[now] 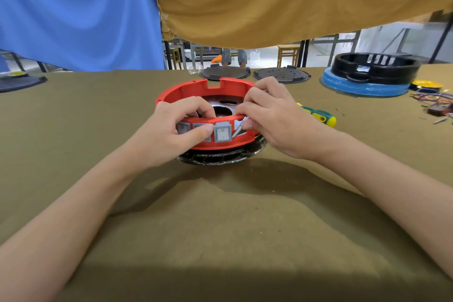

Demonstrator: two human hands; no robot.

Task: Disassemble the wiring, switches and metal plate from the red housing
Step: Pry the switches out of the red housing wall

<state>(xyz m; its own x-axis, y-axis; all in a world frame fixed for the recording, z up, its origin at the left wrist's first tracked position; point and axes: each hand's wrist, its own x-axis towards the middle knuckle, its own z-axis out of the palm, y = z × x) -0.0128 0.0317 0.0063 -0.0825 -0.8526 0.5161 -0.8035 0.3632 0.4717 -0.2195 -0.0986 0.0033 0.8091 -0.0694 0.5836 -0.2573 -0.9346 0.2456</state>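
Note:
A round red housing sits on a black base in the middle of the table. Grey rocker switches line its near wall; one switch shows fully between my hands. My left hand grips the near wall, thumb on a switch face outside and fingers curled over the rim inside. My right hand pinches a thin metal tool whose tip lies at the wall just right of the middle switch. A metal plate with holes lies inside the housing. No wiring shows in the housing.
A green-and-yellow screwdriver lies right of the housing. Loose coloured wires sit at the far right. A black housing on a blue base and two dark round lids stand at the back. Blue and tan cloths hang beyond the table.

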